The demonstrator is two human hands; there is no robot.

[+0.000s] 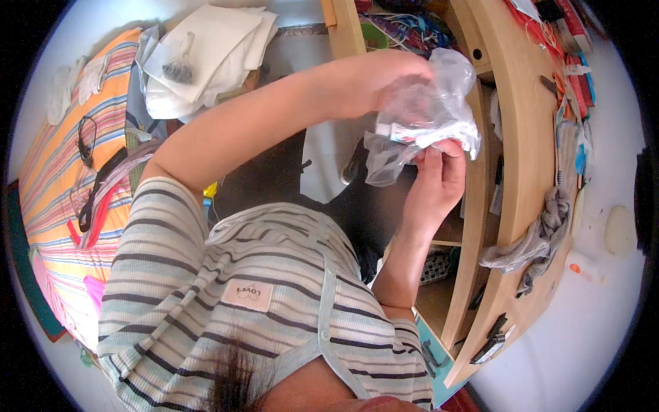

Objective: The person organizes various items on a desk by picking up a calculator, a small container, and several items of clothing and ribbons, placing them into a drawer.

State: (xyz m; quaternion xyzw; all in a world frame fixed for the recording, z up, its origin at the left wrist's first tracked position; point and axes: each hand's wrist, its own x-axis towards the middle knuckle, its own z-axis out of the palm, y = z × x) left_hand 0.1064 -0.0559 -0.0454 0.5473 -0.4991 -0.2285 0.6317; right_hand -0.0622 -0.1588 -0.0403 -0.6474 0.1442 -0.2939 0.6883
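In the upper middle of the frame both hands meet on a crumpled clear plastic bag [425, 103] held up in the air in front of the wooden shelf unit [511, 172]. The left hand [384, 82] reaches in from the left on a long, nearly straight forearm, its grip closed over the top of the bag, knuckles turned up. The right hand [436, 182] rises from below with the elbow bent sharply, the fingers curled and pinching the bag's lower edge, where a small white packet with red and blue print [429, 134] shows through the plastic. A grey cloth [542, 237] hangs over the shelf's edge at right. At upper left, white papers [213, 48] lie beside a striped orange bedcover [62, 192].
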